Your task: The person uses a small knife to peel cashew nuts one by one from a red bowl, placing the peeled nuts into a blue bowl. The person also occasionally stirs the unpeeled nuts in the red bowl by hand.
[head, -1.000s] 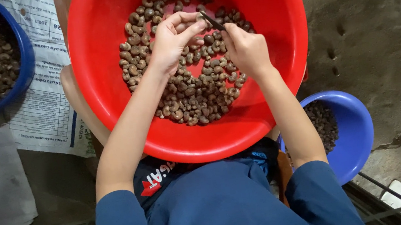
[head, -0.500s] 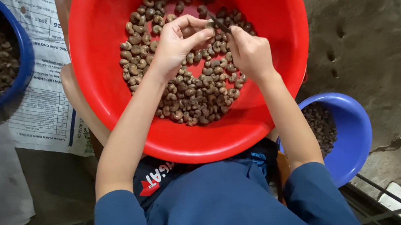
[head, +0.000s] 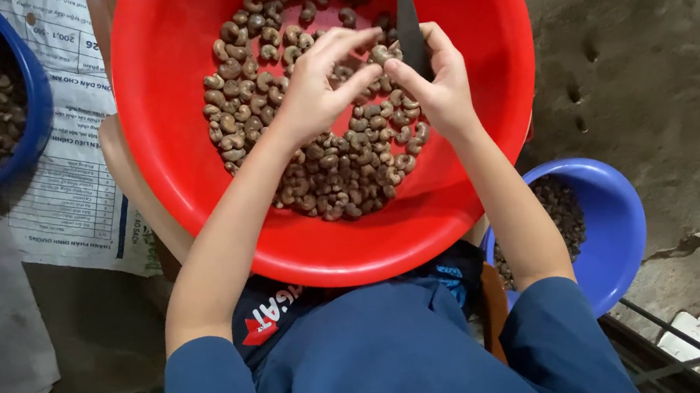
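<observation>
Left hand (head: 316, 95) pinches one cashew nut (head: 378, 53) above red basin (head: 187, 153), centre-far. Right hand (head: 438, 81) closed around small dark knife (head: 408, 19), blade pointing far. Best: steady nut, blade clear of fingertips.

Your blue sleeves end above the elbow, leaving both forearms bare; your left hand (head: 316, 95) and right hand (head: 440, 88) wear no gloves or rings.
</observation>
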